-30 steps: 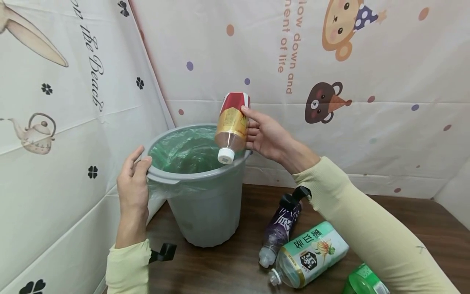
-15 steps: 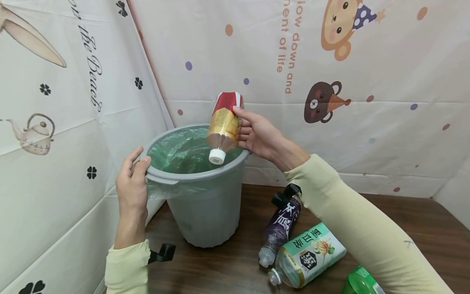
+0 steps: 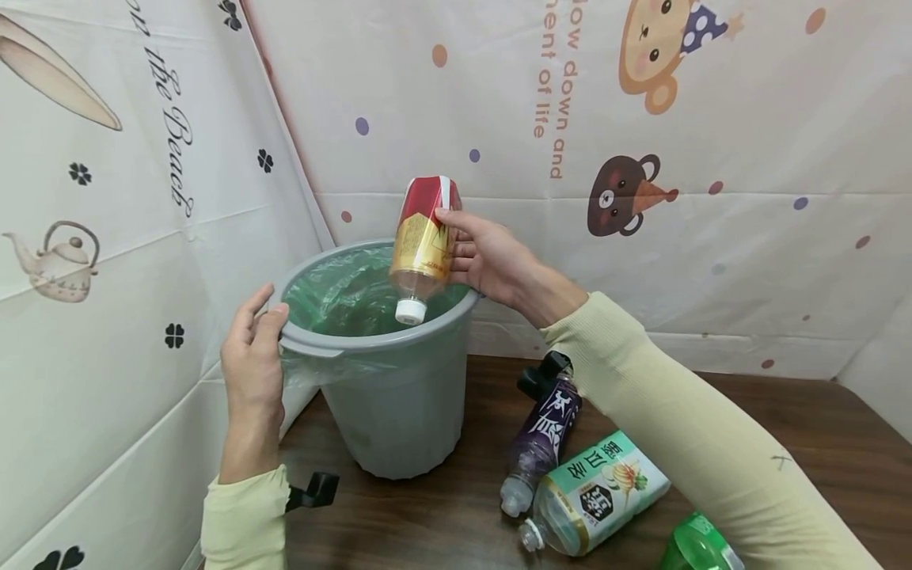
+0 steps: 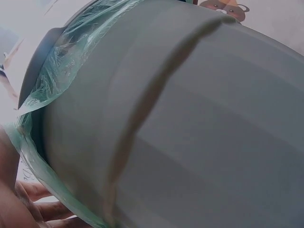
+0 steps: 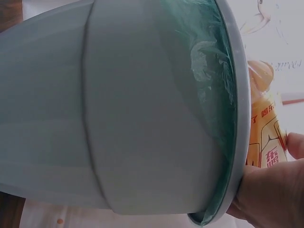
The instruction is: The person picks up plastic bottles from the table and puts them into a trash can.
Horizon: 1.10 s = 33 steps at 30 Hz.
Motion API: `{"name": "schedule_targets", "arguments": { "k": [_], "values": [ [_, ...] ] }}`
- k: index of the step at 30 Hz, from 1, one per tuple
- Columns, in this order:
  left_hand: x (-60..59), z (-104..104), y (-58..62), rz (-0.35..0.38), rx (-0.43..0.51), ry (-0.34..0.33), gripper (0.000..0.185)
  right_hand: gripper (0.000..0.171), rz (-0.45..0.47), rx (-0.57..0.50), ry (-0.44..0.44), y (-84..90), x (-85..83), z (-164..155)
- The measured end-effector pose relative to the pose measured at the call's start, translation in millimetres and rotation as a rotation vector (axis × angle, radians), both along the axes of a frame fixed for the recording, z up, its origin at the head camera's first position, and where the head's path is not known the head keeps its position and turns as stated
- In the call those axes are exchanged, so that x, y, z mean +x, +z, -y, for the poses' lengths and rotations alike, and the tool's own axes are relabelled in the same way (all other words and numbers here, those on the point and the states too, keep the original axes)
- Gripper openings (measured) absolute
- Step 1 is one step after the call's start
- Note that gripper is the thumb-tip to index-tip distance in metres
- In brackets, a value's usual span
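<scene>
Gripping the bottle by its label, my right hand holds it cap-down over the bin. It looks light, thin and crushable, probably slick; mid-body seems the best hold. Left hand curls on the bin's rim.

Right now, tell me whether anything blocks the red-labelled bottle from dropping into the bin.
Nothing visible does. The right hand holds the bottle cap-down over the open mouth of the bin; only the green liner shows beneath. The left hand grips the rim, off to the side.
</scene>
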<state>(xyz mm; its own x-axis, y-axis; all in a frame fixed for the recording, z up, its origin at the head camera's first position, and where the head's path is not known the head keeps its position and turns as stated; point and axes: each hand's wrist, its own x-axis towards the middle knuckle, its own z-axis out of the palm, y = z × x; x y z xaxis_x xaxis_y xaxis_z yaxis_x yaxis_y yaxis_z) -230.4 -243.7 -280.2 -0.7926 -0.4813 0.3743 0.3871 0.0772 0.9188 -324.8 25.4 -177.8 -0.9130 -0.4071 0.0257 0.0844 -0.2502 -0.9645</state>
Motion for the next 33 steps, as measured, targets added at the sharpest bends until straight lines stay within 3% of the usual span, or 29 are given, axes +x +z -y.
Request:
{"name": "schedule_targets", "arguments": {
  "k": [7, 15, 33],
  "values": [
    [0.7, -0.2, 0.4, -0.002, 0.006, -0.001, 0.049, 0.054, -0.028, 0.030, 0.028, 0.5, 1.0, -1.6],
    [-0.3, 0.3, 0.1, -0.005, 0.013, -0.010, 0.050, 0.081, -0.004, -0.004, 0.042, -0.6, 3.3, -6.2],
    [-0.4, -0.6, 0.2, -0.003, 0.007, -0.006, 0.049, 0.069, -0.041, -0.054, 0.070, -6.2, 4.3, -12.1]
  ]
}}
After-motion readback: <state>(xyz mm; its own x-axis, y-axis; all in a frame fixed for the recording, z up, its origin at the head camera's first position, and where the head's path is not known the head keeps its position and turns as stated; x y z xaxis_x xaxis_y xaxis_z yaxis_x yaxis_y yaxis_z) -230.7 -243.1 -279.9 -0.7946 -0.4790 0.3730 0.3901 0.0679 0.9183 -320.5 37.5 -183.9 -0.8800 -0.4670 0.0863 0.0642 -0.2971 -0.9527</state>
